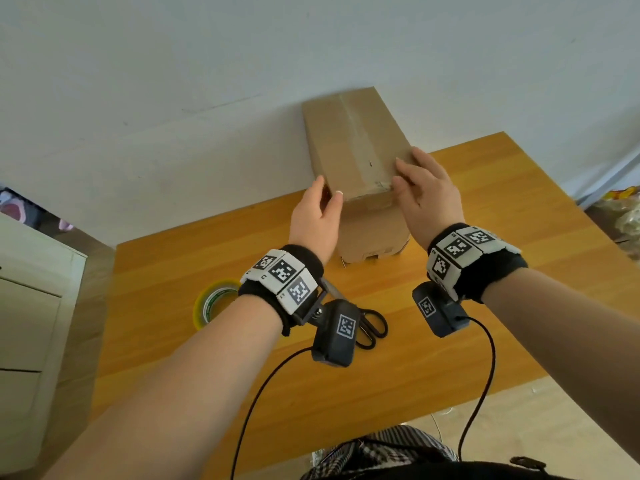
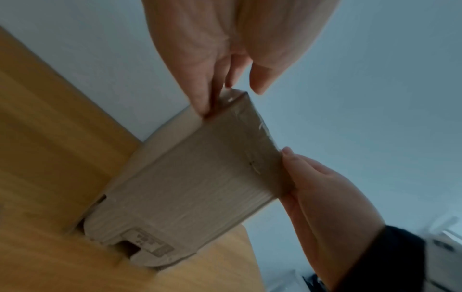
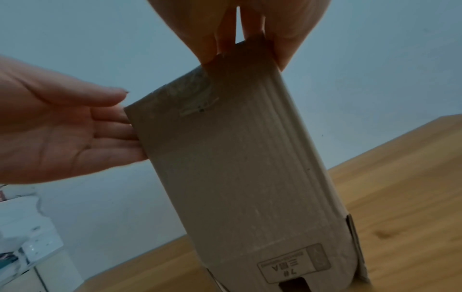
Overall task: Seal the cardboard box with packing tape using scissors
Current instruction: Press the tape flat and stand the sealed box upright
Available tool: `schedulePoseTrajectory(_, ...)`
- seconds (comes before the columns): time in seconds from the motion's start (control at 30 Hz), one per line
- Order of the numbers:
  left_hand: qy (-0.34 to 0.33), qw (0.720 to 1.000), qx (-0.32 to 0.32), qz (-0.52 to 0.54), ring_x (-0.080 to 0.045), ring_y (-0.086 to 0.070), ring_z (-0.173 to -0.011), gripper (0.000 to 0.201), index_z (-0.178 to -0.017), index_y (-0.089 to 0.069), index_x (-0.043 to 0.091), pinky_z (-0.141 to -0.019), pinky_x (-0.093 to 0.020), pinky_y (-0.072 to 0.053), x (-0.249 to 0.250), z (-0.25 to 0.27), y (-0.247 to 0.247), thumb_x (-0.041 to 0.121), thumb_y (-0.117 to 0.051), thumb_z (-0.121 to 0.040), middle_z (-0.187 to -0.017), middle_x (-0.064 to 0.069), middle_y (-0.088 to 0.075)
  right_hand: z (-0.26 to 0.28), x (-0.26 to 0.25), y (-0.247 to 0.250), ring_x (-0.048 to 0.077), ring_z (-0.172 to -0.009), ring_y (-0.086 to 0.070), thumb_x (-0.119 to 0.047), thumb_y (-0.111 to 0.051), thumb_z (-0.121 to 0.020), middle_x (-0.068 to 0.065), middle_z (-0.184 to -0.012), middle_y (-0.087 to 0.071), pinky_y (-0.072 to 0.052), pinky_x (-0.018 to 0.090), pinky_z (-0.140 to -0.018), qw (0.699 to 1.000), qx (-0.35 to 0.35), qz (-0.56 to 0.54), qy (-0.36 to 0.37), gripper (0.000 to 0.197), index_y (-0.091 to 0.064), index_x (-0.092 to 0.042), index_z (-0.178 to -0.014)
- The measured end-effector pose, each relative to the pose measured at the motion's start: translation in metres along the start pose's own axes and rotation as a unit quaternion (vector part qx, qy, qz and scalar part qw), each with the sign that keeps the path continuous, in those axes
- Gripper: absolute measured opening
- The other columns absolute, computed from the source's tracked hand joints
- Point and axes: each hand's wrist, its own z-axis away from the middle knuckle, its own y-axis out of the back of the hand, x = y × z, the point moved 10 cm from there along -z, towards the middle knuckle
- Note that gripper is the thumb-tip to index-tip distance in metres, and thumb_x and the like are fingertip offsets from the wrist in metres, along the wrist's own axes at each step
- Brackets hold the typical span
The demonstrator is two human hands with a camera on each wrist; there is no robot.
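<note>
A tall cardboard box [image 1: 356, 147] [image 2: 200, 177] [image 3: 237, 158] stands on end at the back of the wooden table [image 1: 207, 375], against the wall. A strip of clear tape runs along its top seam. My left hand [image 1: 329, 188] [image 2: 225, 79] lies with straight fingers against the box's upper left side, thumb at the near top edge. My right hand [image 1: 403, 171] [image 3: 245, 35] presses flat on the upper right corner. The yellow-green tape roll [image 1: 213, 303] lies on the table to the near left. Black-handled scissors [image 1: 372, 327] lie partly hidden under my left wrist.
A white cabinet [image 1: 31, 306] stands left of the table. The pale wall runs right behind the box. Bags lie on the floor at the far right [image 1: 623, 216]. Cables hang from both wrist cameras over the table's near part.
</note>
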Motion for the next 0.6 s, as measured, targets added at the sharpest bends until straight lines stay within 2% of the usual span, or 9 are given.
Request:
schedulePoseTrajectory(0.03,0.013,1.0,0.008,-0.006,-0.018,-0.044,-0.13,0.049,-0.141,-0.037,0.01,-0.104,-0.022,-0.031,-0.004,-0.001,0.004,0.031,-0.044,-0.097,-0.141,-0.005,-0.047,0.001,0.002,0.0,0.019,-0.137,-0.03,-0.028,-0.047,-0.096,0.006,-0.15,-0.031,-0.027,0.028,-0.111,1.0,0.0,-0.016,-0.009,0.04,-0.049,-0.014,-0.133)
schedulePoseTrajectory(0.1,0.041,0.999,0.01,0.003,-0.018,-0.058,-0.111,0.044,-0.127,-0.054,0.01,-0.1,-0.03,-0.044,-0.014,-0.002,0.008,0.039,-0.049,-0.094,-0.119,-0.003,-0.063,0.002,0.006,-0.003,0.021,-0.137,-0.029,-0.03,-0.047,-0.095,0.009,-0.149,-0.03,-0.028,0.031,-0.112,0.999,-0.003,-0.036,-0.026,0.04,-0.049,-0.016,-0.133)
schedulePoseTrajectory(0.17,0.063,0.998,0.002,0.029,-0.015,-0.066,-0.092,0.036,-0.106,-0.064,0.014,-0.084,-0.035,-0.056,-0.02,-0.002,0.011,0.045,-0.052,-0.09,-0.092,0.004,-0.067,0.003,0.007,-0.004,0.023,-0.137,-0.03,-0.031,-0.047,-0.095,0.011,-0.148,-0.031,-0.03,0.034,-0.111,0.998,-0.001,-0.045,-0.034,0.041,-0.049,-0.017,-0.134)
schedulePoseTrajectory(0.2,0.076,0.996,-0.003,0.048,-0.014,-0.067,-0.087,0.031,-0.096,-0.064,0.018,-0.079,-0.034,-0.057,-0.023,-0.001,0.011,0.046,-0.054,-0.089,-0.086,0.005,-0.067,0.003,0.007,-0.004,0.024,-0.136,-0.03,-0.032,-0.047,-0.095,0.011,-0.148,-0.032,-0.03,0.035,-0.111,0.998,0.0,-0.046,-0.034,0.041,-0.049,-0.018,-0.133)
schedulePoseTrajectory(0.27,0.113,0.987,-0.008,0.111,-0.015,-0.068,-0.085,0.024,-0.086,-0.062,0.02,-0.077,-0.032,-0.058,-0.031,0.0,0.012,0.043,-0.056,-0.088,-0.087,0.0,-0.069,0.003,0.008,-0.003,0.024,-0.136,-0.03,-0.032,-0.047,-0.095,0.012,-0.147,-0.033,-0.031,0.036,-0.111,0.998,-0.001,-0.046,-0.03,0.041,-0.049,-0.018,-0.133)
schedulePoseTrajectory(0.37,0.161,0.967,-0.007,0.196,-0.017,-0.067,-0.081,0.017,-0.082,-0.062,0.015,-0.077,-0.033,-0.057,-0.04,0.003,0.011,0.03,-0.058,-0.09,-0.087,-0.004,-0.069,0.004,0.007,-0.004,0.025,-0.136,-0.031,-0.032,-0.046,-0.095,0.013,-0.147,-0.033,-0.031,0.038,-0.111,0.999,-0.004,-0.048,-0.021,0.041,-0.049,-0.017,-0.133)
schedulePoseTrajectory(0.47,0.2,0.944,-0.019,0.264,-0.015,-0.066,-0.078,0.005,-0.089,-0.062,0.011,-0.076,-0.03,-0.058,-0.046,0.007,0.007,0.014,-0.059,-0.091,-0.086,-0.005,-0.068,0.004,0.008,-0.005,0.025,-0.136,-0.031,-0.032,-0.046,-0.095,0.013,-0.146,-0.034,-0.031,0.037,-0.111,0.998,-0.004,-0.051,-0.022,0.041,-0.05,-0.017,-0.133)
schedulePoseTrajectory(0.53,0.215,0.924,-0.031,0.315,-0.014,-0.067,-0.078,0.008,-0.093,-0.062,0.008,-0.073,-0.026,-0.058,-0.048,0.01,0.003,0.002,-0.058,-0.089,-0.087,-0.007,-0.068,0.004,0.008,-0.005,0.025,-0.136,-0.031,-0.032,-0.047,-0.095,0.013,-0.146,-0.034,-0.031,0.037,-0.111,0.998,-0.001,-0.053,-0.026,0.04,-0.05,-0.017,-0.133)
schedulePoseTrajectory(0.6,0.214,0.918,-0.035,0.332,-0.014,-0.067,-0.078,0.013,-0.095,-0.062,0.005,-0.071,-0.024,-0.058,-0.048,0.011,0.001,-0.004,-0.058,-0.086,-0.088,-0.009,-0.068,0.004,0.009,-0.006,0.025,-0.136,-0.031,-0.032,-0.046,-0.095,0.013,-0.146,-0.033,-0.03,0.035,-0.111,0.998,0.0,-0.054,-0.03,0.04,-0.05,-0.018,-0.133)
